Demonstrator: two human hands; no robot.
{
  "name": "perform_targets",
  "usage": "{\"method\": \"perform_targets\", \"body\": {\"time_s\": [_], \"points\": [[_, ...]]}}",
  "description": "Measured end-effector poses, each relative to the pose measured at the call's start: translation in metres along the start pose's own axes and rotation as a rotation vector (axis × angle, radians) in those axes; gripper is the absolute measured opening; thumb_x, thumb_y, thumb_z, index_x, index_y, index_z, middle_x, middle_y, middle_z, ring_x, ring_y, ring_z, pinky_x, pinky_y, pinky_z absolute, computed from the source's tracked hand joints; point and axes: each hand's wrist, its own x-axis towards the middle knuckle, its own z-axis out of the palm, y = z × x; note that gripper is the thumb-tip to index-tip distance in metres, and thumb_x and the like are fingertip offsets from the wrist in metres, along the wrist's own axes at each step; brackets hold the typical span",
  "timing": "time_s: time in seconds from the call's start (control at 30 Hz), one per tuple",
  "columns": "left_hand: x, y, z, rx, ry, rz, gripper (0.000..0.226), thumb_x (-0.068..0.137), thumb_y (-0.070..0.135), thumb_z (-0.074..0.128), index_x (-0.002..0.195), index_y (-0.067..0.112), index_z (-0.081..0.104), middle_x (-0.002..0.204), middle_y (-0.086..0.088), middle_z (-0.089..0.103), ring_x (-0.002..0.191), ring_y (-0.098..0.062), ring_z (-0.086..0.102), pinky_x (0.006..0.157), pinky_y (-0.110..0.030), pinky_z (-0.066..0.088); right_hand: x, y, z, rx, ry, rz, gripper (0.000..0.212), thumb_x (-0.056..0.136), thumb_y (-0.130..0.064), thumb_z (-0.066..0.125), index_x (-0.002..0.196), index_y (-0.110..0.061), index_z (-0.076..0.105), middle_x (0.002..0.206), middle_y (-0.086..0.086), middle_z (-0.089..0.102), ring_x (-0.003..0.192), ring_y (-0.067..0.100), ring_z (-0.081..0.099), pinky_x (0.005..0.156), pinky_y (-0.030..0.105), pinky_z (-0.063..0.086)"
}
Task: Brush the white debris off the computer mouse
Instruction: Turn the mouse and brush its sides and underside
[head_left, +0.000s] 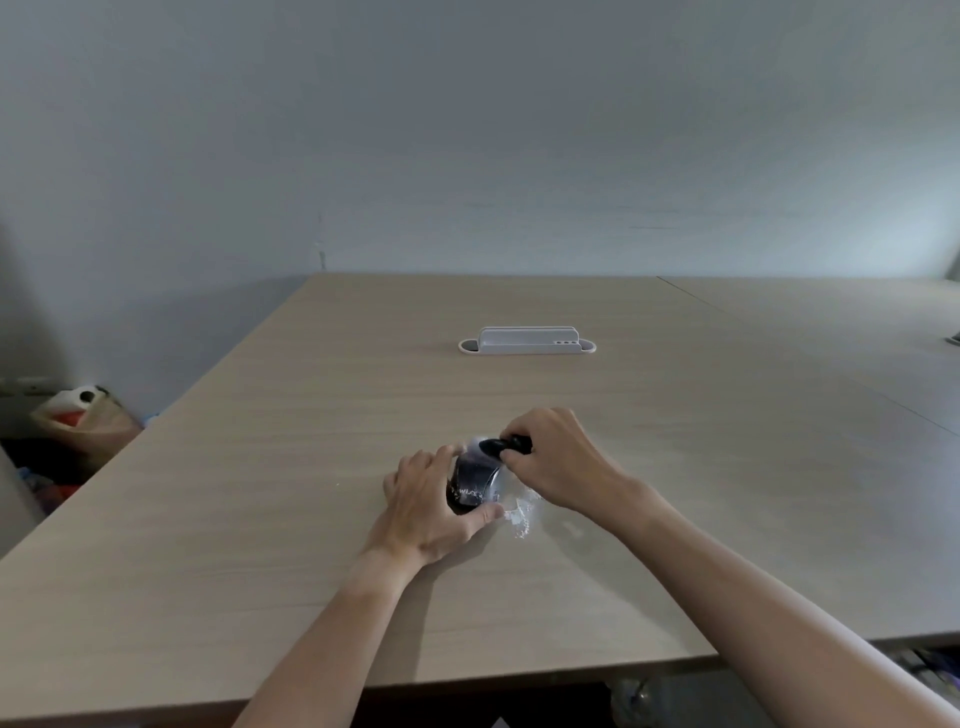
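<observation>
A black computer mouse (471, 480) rests on the wooden table (260, 467), with my left hand (423, 501) gripping it from the left, thumb at its near edge. My right hand (556, 460) is closed around a black brush (511, 446), whose head sits at the far end of the mouse; the bristles look blurred. White powdery debris (519, 514) lies on the table just right of the mouse, beneath my right wrist. Faint white specks show on the mouse's top.
A white cable-port cover (526, 343) stands upright on the table farther back. The table seam runs along the right side. Bags and clutter (78, 415) sit on the floor past the left edge. The near table edge is close to my forearms.
</observation>
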Motion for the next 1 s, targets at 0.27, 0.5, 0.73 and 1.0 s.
{"method": "perform_targets", "body": {"time_s": [0.27,0.5,0.73,1.0], "points": [[0.003,-0.002,0.001,0.018,-0.040,0.109,0.073,0.068,0.053,0.060,0.136,0.034,0.042,0.143,0.016,0.043,0.134,-0.011,0.035,0.101,-0.028,0.018,-0.010,-0.013,-0.005,0.067,-0.148,-0.026,0.018,0.068,-0.013,0.057,0.058,0.002,0.056,0.048,0.010,0.039,0.051,0.017,0.025,0.046,0.037,0.027],[0.004,-0.001,-0.006,-0.047,-0.137,0.086,0.069,0.063,0.060,0.066,0.125,0.042,0.042,0.127,0.019,0.049,0.125,-0.011,0.041,0.103,-0.035,0.025,-0.007,-0.001,-0.001,-0.068,-0.133,-0.099,0.013,0.075,-0.012,0.052,0.067,-0.007,0.060,0.060,0.001,0.049,0.066,0.023,0.047,0.061,0.045,0.047],[0.022,-0.011,-0.026,0.105,-0.263,0.144,0.079,0.058,0.072,0.060,0.131,0.050,0.040,0.126,0.012,0.046,0.122,-0.015,0.041,0.101,-0.041,0.032,-0.008,0.000,-0.017,-0.066,-0.134,-0.058,0.017,0.070,-0.017,0.051,0.073,-0.011,0.066,0.068,0.001,0.058,0.070,0.027,0.055,0.060,0.045,0.052],[0.040,-0.015,-0.033,0.143,-0.428,0.185,0.088,0.056,0.057,0.063,0.139,0.042,0.039,0.138,0.008,0.046,0.130,-0.016,0.042,0.109,-0.043,0.035,-0.024,0.001,-0.012,-0.101,-0.220,-0.145,0.018,0.081,-0.014,0.051,0.085,-0.019,0.068,0.077,-0.001,0.048,0.072,0.025,0.053,0.067,0.045,0.051]]}}
